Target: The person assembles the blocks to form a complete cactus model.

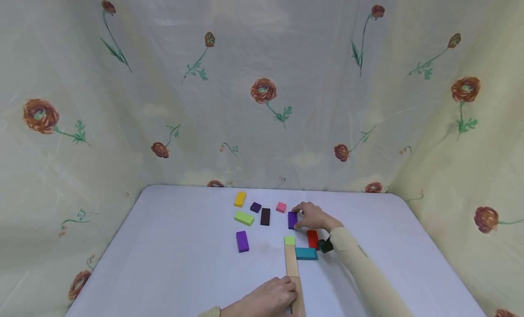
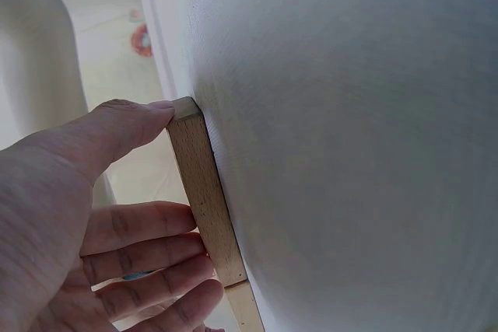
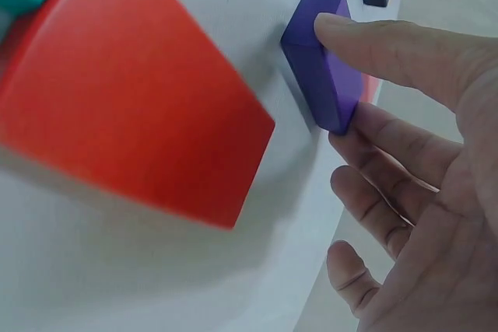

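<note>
My right hand (image 1: 312,217) pinches a dark purple block (image 1: 292,220) by its two ends. In the right wrist view the thumb presses one end of that purple block (image 3: 327,60) and the index finger the other. At the front, my left hand (image 1: 272,295) holds a plain wooden block (image 1: 299,296). The left wrist view puts the thumb on the end of this wooden block (image 2: 204,184), the fingers along its side. It meets another wooden block (image 1: 291,260) end to end, with a light green block (image 1: 289,240) at the far end of that one.
Beside the row lie a teal block (image 1: 306,254) and a red block (image 1: 312,239), close to the right forearm. Purple (image 1: 242,241), lime green (image 1: 244,218), yellow (image 1: 239,199), dark brown (image 1: 265,217) and pink (image 1: 281,207) blocks are scattered over the white table (image 1: 176,253).
</note>
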Tool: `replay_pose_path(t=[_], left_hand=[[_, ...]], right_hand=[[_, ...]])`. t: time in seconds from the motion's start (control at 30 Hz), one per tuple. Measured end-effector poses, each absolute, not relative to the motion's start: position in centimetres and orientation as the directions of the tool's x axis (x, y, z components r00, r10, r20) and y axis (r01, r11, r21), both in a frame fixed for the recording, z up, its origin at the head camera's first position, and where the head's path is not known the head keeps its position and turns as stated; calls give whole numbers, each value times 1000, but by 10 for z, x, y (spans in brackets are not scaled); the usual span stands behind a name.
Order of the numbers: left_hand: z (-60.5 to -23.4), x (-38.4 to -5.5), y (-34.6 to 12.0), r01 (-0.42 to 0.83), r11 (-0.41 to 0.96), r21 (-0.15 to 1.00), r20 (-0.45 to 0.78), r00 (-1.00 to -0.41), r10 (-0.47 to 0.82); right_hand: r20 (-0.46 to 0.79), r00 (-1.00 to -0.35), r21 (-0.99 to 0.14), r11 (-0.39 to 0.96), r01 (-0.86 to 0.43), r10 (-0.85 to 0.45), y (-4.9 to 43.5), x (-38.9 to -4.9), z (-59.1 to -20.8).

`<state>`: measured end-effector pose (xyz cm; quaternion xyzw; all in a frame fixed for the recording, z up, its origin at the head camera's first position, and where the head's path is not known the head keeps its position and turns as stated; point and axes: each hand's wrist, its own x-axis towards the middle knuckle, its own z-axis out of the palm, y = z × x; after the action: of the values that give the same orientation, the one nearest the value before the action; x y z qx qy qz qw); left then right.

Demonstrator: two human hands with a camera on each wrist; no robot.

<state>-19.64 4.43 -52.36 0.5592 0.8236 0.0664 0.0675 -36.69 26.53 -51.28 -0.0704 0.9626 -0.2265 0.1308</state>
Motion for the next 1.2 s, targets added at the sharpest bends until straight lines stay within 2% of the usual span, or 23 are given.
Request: replay_pose_path(t=[0.7,1.2], left_hand=[[-522,-195,45,912,365,186,-41,-364,931],[-523,-194,45,913,363,184,-24,-365,931]], right_hand=[[-229,-965,-482,876,-4,-130,297,-366,-516],[-173,-973,-455,888,-61,-156,311,-358,-518]])
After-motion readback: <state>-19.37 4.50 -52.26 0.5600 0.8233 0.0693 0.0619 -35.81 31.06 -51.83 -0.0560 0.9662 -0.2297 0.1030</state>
